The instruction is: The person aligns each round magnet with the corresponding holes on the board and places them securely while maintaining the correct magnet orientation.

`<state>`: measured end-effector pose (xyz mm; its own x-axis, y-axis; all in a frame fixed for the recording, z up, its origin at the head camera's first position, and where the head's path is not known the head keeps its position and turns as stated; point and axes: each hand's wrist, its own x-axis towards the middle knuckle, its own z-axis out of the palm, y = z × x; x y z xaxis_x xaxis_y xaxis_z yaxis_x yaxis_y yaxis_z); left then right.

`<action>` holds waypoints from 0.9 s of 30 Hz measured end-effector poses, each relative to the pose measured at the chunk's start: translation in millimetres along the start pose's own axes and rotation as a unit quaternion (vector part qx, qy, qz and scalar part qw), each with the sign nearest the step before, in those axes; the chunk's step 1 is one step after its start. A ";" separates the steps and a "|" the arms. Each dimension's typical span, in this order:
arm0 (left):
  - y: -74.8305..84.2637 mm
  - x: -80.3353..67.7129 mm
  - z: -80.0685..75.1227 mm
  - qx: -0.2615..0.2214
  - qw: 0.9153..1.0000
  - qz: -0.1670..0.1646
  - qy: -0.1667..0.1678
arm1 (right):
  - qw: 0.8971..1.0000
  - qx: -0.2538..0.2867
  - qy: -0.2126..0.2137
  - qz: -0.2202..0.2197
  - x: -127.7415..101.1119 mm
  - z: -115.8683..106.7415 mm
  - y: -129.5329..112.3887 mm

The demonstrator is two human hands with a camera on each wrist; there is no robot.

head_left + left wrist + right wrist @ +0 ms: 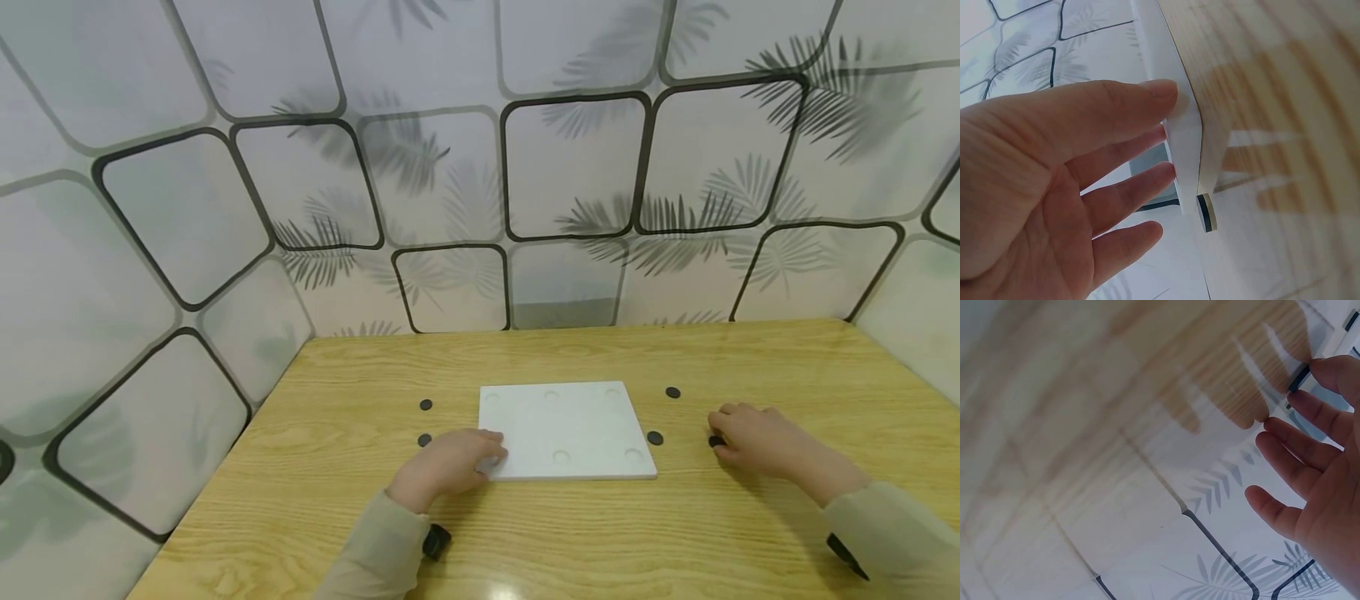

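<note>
A white rectangular board [570, 421] with several shallow round recesses lies flat in the middle of the wooden table [600, 533]. Several small black discs lie around it: two to its left [426, 405] [424, 439], two to its right [672, 392] [655, 437]. My left hand [450, 462] rests with straight fingers on the board's near-left corner; in the left wrist view its fingertips [1163, 94] touch the board's edge [1185, 125], with a disc [1205, 212] close by. My right hand [753, 437] lies relaxed on the table right of the board, its thumb touching another disc [716, 442].
Panels with a leaf and rounded-square pattern [480, 167] wall in the table at the back and on both sides. Black wrist mounts [437, 542] [847, 557] show on both sleeves. Bare wood lies between the board and the near edge.
</note>
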<state>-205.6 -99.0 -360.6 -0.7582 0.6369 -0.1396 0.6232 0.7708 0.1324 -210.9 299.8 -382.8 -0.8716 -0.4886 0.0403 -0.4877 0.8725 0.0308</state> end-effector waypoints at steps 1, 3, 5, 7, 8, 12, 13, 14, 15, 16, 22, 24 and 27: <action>-0.1 0.1 0.1 0.000 1.000 0.000 0.000 | 1.000 0.004 -0.002 0.001 0.1 0.2 0.2; -0.2 0.3 0.1 0.000 1.000 0.000 -0.001 | 1.000 0.011 -0.002 0.000 0.6 0.6 1.3; 0.0 0.2 -0.2 0.000 1.000 0.001 -0.002 | 1.000 0.017 0.000 -0.003 1.4 0.8 1.9; 0.0 0.4 -0.3 -0.001 1.000 0.002 -0.003 | 1.000 0.023 0.002 -0.007 2.4 0.7 2.5; 0.0 0.4 -0.5 -0.001 1.000 0.003 -0.003 | 1.000 0.023 0.003 -0.007 3.0 0.7 2.9; -0.1 -0.1 -0.9 0.002 1.000 0.007 -0.002 | 1.000 0.024 0.003 -0.008 5.1 0.2 4.0; -0.1 -0.3 -0.9 0.005 1.000 0.009 -0.001 | 1.000 0.022 0.003 -0.010 5.6 0.3 4.8; -0.2 -0.5 -0.9 0.007 1.000 0.010 0.001 | 1.000 0.021 0.002 -0.011 6.0 0.4 5.4; -0.3 -0.7 -0.8 0.009 1.000 0.012 0.002 | 1.000 0.021 0.002 -0.014 6.4 0.5 6.1; -0.5 -0.8 -0.5 0.011 1.000 0.013 0.003 | 1.000 0.019 0.001 -0.013 6.7 0.7 6.5; -0.1 0.8 -0.4 0.010 1.000 0.015 0.003 | 1.000 0.010 0.006 -0.006 5.0 0.3 6.4; -0.1 1.3 -0.3 0.009 1.000 0.013 0.001 | 1.000 0.012 0.007 -0.004 4.5 -0.4 5.5; -0.2 1.3 -0.6 0.007 1.000 0.009 -0.003 | 1.000 0.015 0.014 -0.005 4.5 -1.2 4.6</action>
<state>-206.8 -98.4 -360.2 -0.7461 0.6503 -0.1428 0.6388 0.7597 0.1218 -217.1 301.7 -381.3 -0.8651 -0.4971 0.0672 -0.4981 0.8671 0.0018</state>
